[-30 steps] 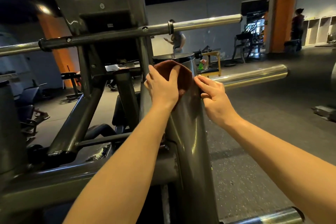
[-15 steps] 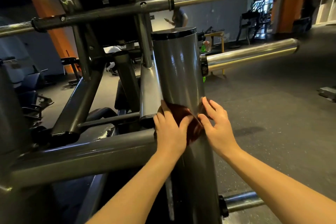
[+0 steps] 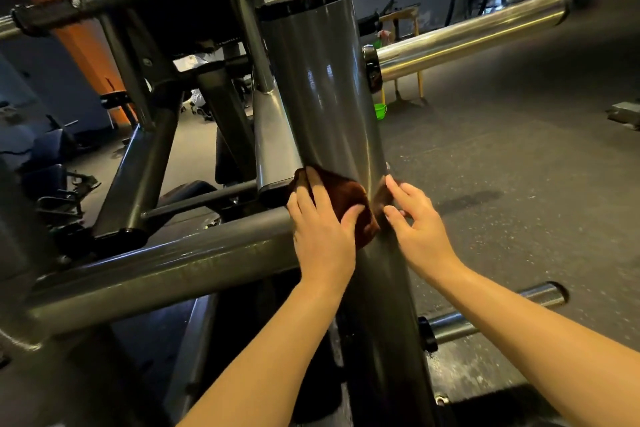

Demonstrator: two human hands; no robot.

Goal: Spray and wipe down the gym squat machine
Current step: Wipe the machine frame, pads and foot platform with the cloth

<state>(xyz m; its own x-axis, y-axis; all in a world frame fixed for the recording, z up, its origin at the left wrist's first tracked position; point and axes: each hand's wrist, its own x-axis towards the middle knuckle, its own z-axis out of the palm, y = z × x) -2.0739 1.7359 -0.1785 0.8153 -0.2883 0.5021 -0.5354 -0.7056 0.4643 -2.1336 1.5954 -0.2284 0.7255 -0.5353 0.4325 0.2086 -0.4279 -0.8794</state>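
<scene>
The squat machine's thick grey upright post [image 3: 322, 87] rises through the middle of the view, with a black cap on top. A dark brown cloth [image 3: 346, 198] is wrapped across its front, just above the joint with a grey cross tube [image 3: 166, 263]. My left hand [image 3: 320, 232] lies flat on the cloth's left part and presses it to the post, thumb spread onto the cloth. My right hand [image 3: 415, 222] is at the post's right side and pinches the cloth's other end between thumb and forefinger.
A chrome weight peg [image 3: 467, 35] sticks out right from the post, with a shorter one [image 3: 485, 315] lower down. Dark frame tubes [image 3: 138, 166] crowd the left side. On the floor behind stands a small green bucket [image 3: 380, 111]. Rubber gym floor [image 3: 519, 166] spreads to the right.
Both hands slid the cloth down the post from its capped top to about mid-height, just above the cross tube. The view tilted downward with them.
</scene>
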